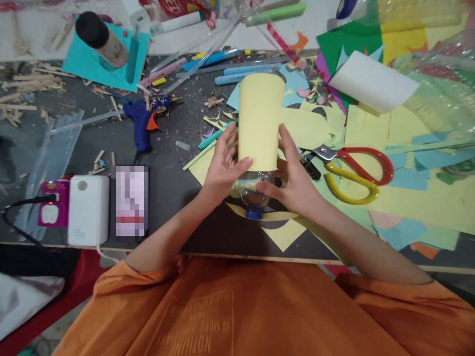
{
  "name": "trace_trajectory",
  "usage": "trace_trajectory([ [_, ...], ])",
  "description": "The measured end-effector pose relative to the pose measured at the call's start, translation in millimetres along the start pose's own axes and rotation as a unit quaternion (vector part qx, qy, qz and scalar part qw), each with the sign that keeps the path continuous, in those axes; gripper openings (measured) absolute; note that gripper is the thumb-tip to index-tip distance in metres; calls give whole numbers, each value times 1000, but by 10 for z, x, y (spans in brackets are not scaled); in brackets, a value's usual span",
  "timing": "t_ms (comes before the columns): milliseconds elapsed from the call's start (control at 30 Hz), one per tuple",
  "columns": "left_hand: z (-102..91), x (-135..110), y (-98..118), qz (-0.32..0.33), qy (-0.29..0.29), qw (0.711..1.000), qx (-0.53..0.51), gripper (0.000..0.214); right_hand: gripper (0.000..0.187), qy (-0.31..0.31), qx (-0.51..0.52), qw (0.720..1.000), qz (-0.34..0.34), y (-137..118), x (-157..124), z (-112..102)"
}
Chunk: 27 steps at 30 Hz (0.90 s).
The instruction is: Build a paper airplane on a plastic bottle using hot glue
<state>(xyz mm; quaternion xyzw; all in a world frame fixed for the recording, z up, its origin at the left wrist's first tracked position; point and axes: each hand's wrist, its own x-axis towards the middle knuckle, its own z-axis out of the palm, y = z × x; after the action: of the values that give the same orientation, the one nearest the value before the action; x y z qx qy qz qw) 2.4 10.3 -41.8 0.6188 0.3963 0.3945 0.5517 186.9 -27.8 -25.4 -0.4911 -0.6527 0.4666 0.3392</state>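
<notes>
Clear bottle (pixel 248 194), cap end toward the person, was over the table (pixel 208 232), its body sleeved in yellow paper (pixel 260 118). Left hand (pixel 223 170) and right hand (pixel 293 173) grasped it from both sides, fingers curved round. Wrapping seemed nearly done, by my judgement; shoulder and blue cap (pixel 254 213) were bare; fastening unclear. Glue gun (pixel 140 121) and scissors (pixel 349 150) lay unheld.

From paper-sleeved bottle (pixel 260 129): 9 o'clock, grey tabletop (pixel 172 160) was passable, hot-glue gun (pixel 139 118) beyond; 3 o'clock, scissors (pixel 345 153) obstructed.
</notes>
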Motion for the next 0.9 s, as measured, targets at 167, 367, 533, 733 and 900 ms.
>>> trace_trajectory([
  [167, 16, -12, 49, -25, 18, 1000, 3, 76, 102, 30, -184, 979, -78, 14, 3, -57],
  [367, -71, 7, 89, -39, 20, 998, 40, 72, 75, 8, -249, 959, -137, 14, 43, -123],
  [533, -430, 62, 415, -105, -101, 968, 206, 31, 72, 8, -249, 958, -141, 50, 54, -122],
  [733, -493, 59, 556, -111, -212, 848, 473, 24, 71, 5, -238, 960, -145, 84, 67, -115],
  [900, -442, 35, 516, -86, -237, 844, 474, 10, 72, 13, -216, 968, -131, 90, 75, -113],
])
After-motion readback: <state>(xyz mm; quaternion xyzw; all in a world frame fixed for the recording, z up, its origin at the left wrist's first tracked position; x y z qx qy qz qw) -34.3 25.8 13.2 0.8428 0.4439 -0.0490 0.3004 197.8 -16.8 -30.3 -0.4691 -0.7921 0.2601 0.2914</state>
